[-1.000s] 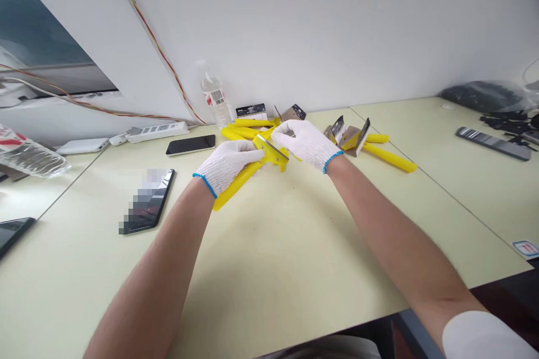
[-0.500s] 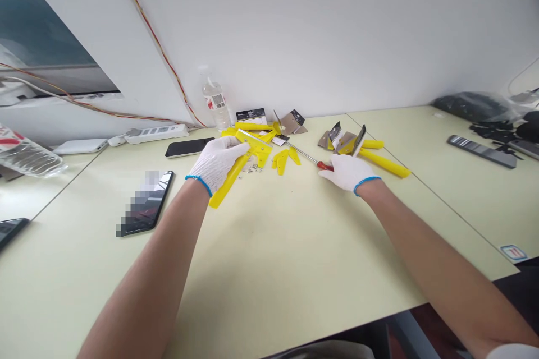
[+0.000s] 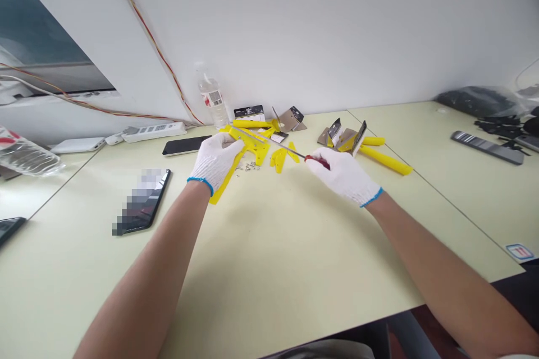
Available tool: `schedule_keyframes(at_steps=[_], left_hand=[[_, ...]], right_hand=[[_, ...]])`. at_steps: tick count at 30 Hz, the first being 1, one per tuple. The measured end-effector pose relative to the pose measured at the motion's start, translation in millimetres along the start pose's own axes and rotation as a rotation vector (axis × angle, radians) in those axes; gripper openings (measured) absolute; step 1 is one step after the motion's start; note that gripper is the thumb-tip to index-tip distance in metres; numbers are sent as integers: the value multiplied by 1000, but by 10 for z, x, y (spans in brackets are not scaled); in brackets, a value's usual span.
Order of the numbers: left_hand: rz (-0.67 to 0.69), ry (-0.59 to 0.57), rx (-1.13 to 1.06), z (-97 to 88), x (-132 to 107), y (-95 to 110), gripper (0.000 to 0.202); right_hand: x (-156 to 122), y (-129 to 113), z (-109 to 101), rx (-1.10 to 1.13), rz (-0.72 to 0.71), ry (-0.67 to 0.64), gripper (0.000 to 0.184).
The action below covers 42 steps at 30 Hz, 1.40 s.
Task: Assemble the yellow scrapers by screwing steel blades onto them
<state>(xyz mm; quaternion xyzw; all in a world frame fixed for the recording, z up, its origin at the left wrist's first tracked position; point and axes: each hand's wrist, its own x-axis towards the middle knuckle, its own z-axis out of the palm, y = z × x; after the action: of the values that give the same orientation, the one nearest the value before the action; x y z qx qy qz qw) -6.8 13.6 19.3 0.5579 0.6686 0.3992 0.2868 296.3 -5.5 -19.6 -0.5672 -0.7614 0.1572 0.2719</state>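
Note:
My gloved left hand (image 3: pixel 215 160) grips a yellow plastic scraper (image 3: pixel 261 152) with a metal strip along its head and a handle slanting down toward me. A red-handled screwdriver (image 3: pixel 316 160) is in my gloved right hand (image 3: pixel 347 175), its long shaft pointing left at the scraper head. Whether the tip sits in a screw is too small to tell. Several small screws (image 3: pixel 251 166) lie on the table just below the scraper head. Small yellow plastic pieces (image 3: pixel 278 160) are to the right of them. Behind my left hand lies another yellow-handled tool (image 3: pixel 252 123).
Yellow-handled scrapers with metal blades (image 3: pixel 387 160) lie beyond my right hand. A water bottle (image 3: pixel 213 98) stands by the wall. Two phones (image 3: pixel 185 146) lie to the left, near a power strip (image 3: pixel 154 131). A grey bar (image 3: pixel 486 147) rests at far right.
My right hand has moved left with the screwdriver, gripping farther over its handle. My left hand keeps hold of the scraper, its head turned slightly. The view has shifted a little.

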Motion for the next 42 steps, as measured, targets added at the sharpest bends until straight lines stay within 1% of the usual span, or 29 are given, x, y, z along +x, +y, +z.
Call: schedule_keyframes(at_steps=[2, 4, 8, 11, 17, 23, 32, 36, 42], left_hand=[[-13, 33, -30, 23, -14, 37, 21], [-19, 48, -71, 52, -3, 37, 21], [51, 68, -67, 109, 45, -37, 23], [91, 73, -38, 123, 63, -78, 23], [67, 62, -23, 97, 79, -82, 27], [75, 61, -14, 109, 99, -86, 22], [41, 63, -32, 113, 28, -10, 20], [28, 64, -47, 121, 40, -35, 20], [31, 60, -37, 127, 71, -94, 23]], right_hand=[[-33, -47, 67, -17, -54, 14, 49], [-60, -94, 107, -48, -67, 36, 54], [-90, -165, 138, -80, -71, 30, 56], [-96, -173, 152, -73, -82, 42, 57], [-94, -151, 172, -49, -106, 77, 56], [-96, -166, 174, -54, -99, 65, 57], [-96, -170, 172, -57, -103, 61, 57], [-100, -188, 162, -52, -84, 41, 55], [-111, -192, 145, -63, -96, 50, 54]])
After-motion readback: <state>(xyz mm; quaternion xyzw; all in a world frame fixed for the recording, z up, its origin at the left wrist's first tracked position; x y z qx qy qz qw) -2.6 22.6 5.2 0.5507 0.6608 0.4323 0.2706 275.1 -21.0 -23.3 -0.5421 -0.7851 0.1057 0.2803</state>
